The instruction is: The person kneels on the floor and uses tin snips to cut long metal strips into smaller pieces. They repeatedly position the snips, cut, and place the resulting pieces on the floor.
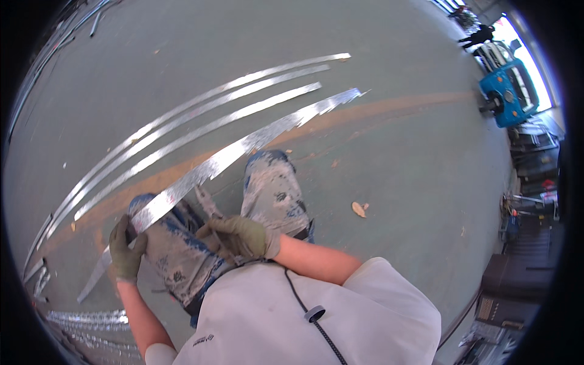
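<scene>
A long shiny metal strip (228,155) lies slantwise across my left knee, its far end jagged along the near edge. My left hand (126,252), in an olive glove, grips this strip close to its near end, which runs on below the hand. My right hand (243,236), gloved alike, is closed round a grey hand tool (210,202) that looks like metal snips. The tool's narrow head points up toward the strip; most of its handles are hidden by my fingers. I cannot tell whether its head touches the metal.
Three loose metal strips (201,118) lie side by side on the green floor beyond my knees. More shiny metal pieces (91,319) are at the lower left. Long bars (45,58) line the far left. A blue vehicle (510,94) and a person (477,38) are far right.
</scene>
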A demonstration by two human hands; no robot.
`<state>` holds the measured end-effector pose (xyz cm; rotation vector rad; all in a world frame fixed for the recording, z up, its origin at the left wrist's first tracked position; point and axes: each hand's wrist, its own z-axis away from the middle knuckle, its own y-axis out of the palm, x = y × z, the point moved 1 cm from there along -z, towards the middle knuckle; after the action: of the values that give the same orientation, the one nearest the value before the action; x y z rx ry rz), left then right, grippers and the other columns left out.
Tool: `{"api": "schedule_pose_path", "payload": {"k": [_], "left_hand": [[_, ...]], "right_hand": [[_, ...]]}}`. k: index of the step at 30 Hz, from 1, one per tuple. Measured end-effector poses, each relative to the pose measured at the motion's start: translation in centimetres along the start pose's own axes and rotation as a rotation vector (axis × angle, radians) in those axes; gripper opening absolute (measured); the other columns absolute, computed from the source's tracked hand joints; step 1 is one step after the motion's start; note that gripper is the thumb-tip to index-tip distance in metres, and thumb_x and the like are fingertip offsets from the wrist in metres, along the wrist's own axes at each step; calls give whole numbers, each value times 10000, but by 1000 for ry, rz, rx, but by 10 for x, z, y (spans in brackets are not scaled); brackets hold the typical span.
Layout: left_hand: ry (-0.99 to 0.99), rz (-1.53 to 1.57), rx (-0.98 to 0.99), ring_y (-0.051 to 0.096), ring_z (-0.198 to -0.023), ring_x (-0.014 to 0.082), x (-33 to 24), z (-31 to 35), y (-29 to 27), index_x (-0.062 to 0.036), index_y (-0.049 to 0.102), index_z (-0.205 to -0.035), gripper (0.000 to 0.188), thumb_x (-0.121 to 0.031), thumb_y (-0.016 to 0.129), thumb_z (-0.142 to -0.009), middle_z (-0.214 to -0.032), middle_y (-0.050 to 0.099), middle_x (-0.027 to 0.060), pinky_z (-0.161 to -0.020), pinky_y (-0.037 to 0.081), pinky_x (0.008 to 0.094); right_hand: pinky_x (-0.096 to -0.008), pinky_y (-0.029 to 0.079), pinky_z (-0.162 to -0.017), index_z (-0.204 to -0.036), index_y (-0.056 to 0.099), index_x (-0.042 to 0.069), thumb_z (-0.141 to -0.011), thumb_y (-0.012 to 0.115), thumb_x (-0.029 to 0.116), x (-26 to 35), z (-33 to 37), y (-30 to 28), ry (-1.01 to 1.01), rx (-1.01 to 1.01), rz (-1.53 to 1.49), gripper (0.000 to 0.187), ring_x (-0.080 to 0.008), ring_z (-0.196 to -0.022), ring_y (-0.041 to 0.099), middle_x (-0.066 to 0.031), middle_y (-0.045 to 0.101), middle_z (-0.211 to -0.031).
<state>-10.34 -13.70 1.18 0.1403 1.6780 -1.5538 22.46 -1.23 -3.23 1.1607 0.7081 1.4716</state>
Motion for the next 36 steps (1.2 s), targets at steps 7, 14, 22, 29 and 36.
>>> {"api": "schedule_pose_path", "payload": {"k": [7,14,22,29,36], "left_hand": [[31,-51,-59,635,-968,222,-15,-9,-2,19,687,-1224,565,-206,853,-733,-1072,648,93,-873,524,349],[237,24,-92,563,-774,192,-71,-33,0,39,708,-1136,557,-218,899,-680,-866,590,61,-714,485,346],[308,-191,106,617,-818,251,-119,-61,53,-1,680,-1259,621,-241,868,-718,-894,641,101,-768,522,391],[441,-211,76,675,-994,359,-104,-74,65,-43,644,-1329,659,-286,844,-750,-1049,704,172,-894,534,459],[342,-399,79,697,-1026,398,-72,-100,92,-85,651,-1311,617,-336,831,-777,-1100,731,194,-906,545,486]], "right_hand": [[-324,490,-541,-1201,677,35,-1071,577,390,13,16,15,-7,42,9,392,-191,-601,629,-43,691,-816],[-277,576,-569,-1261,650,-8,-1083,559,315,53,48,12,-198,73,-57,380,-154,-700,732,-48,747,-893],[-304,519,-580,-1347,597,20,-1114,502,338,77,52,-27,-279,-2,-69,406,-139,-711,700,-23,735,-908],[-308,523,-601,-1359,583,25,-1110,508,348,68,34,-43,-239,6,-158,414,-147,-704,679,-20,703,-906],[-344,582,-695,-1336,600,26,-1103,521,293,59,3,-60,-269,17,-150,363,-192,-850,732,-49,729,-999]]}}
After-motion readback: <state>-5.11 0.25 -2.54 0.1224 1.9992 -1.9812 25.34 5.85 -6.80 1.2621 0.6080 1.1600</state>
